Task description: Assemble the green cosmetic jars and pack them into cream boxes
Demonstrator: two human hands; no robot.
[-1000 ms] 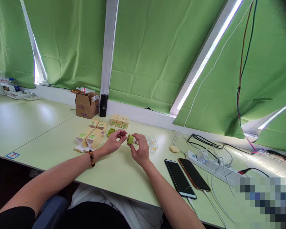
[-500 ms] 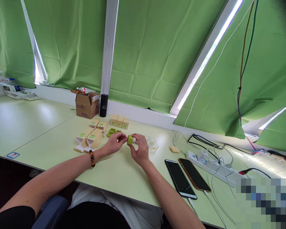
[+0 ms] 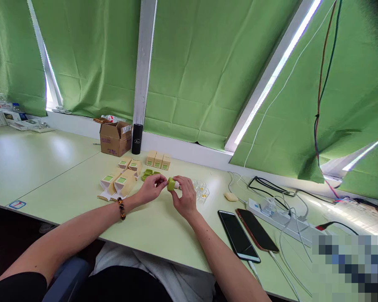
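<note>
A small round green jar [image 3: 171, 183] with a pale end is pinched between the left hand [image 3: 150, 188] and right hand [image 3: 185, 197], fingers closed around it, just above the worktop [image 3: 151, 226]. Beyond the jar, tan boxes [image 3: 158, 160] are lined up.

A small green jar [image 3: 171, 183] lies sideways between both hands' fingertips above the table.

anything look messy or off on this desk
Mostly tidy. Two small beige cartons near the left hand lie tipped over with their end flaps open, while three like them stand closed in a neat row. White cables tangle around the power strip. Nothing looks spilled or broken.
</note>
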